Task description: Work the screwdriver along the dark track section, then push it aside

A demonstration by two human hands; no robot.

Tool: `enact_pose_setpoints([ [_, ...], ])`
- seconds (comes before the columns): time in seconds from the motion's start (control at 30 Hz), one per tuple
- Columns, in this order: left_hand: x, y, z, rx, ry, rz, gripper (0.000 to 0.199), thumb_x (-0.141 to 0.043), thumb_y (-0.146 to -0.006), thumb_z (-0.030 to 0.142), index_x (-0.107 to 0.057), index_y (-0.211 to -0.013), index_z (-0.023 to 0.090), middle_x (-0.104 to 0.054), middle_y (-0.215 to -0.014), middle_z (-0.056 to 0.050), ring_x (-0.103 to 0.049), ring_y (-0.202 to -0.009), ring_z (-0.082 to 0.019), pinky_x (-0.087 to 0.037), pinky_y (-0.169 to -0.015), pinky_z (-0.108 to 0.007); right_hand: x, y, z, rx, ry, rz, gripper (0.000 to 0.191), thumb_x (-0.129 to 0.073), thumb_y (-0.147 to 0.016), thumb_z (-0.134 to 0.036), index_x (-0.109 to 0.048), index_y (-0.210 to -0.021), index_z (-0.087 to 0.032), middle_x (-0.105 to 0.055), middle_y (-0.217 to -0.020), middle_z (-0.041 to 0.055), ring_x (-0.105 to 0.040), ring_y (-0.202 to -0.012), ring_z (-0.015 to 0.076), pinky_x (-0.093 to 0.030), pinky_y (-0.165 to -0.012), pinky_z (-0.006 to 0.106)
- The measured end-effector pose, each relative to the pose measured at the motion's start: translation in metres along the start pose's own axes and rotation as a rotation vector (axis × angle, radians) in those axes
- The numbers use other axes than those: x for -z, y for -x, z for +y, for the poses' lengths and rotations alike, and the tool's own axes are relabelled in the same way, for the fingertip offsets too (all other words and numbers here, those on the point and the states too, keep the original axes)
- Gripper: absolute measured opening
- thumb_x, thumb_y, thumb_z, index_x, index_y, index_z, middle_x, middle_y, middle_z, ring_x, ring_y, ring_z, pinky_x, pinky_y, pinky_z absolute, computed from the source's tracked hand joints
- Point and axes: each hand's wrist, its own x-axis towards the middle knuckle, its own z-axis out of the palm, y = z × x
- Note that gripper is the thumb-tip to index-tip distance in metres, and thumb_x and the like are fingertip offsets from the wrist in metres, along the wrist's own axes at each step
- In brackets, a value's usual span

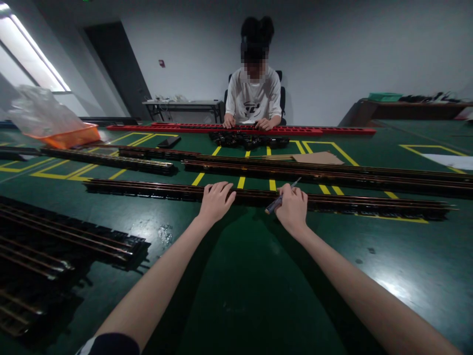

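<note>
A long black rail with copper-coloured strips (166,191) lies crosswise on the green table in front of me. My left hand (217,201) rests on it left of centre, palm down, with the fingers stretched out and a little apart. Farther right along the same rail, my right hand (292,207) is closed around a small screwdriver (274,204). Its handle end sticks out at the left of the fist, and its thin shaft points up and to the right. The part of the rail under both hands is hidden.
More black rails (332,175) lie just beyond, and others (74,229) are stacked at the near left. Across the table a person (254,96) sits behind long red strips (166,128) and dark parts (247,140). An orange tray (74,136), phone (169,142) and cardboard (318,158) lie about.
</note>
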Motion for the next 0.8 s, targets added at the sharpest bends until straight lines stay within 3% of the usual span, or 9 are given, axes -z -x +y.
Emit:
enact_pose_setpoints([
  [0.33,-0.001,-0.002,-0.005,-0.076,-0.014,-0.042,0.043,-0.032,-0.095,0.044,-0.055,-0.119,0.018,-0.058,-0.121,-0.009,-0.048,-0.115,-0.024,-0.033,-0.101,-0.043,0.004,0.001,0.004,0.037,0.061,0.019,0.018,-0.046,-0.067,-0.005,-0.043,-0.078,-0.019,-0.06,-0.072,0.0096,-0.049,-0.077,0.0253,-0.032,-0.074,0.033],
  [0.8,-0.011,-0.001,-0.01,-0.009,-0.039,0.008,0.045,-0.036,-0.094,0.044,-0.054,-0.121,0.014,-0.059,-0.118,-0.012,-0.05,-0.114,-0.025,-0.033,-0.104,-0.044,0.01,0.001,0.015,-0.026,0.103,0.012,0.017,-0.047,-0.065,-0.01,-0.043,-0.079,-0.019,-0.057,-0.072,0.0093,-0.05,-0.076,0.0251,-0.032,-0.071,0.033],
])
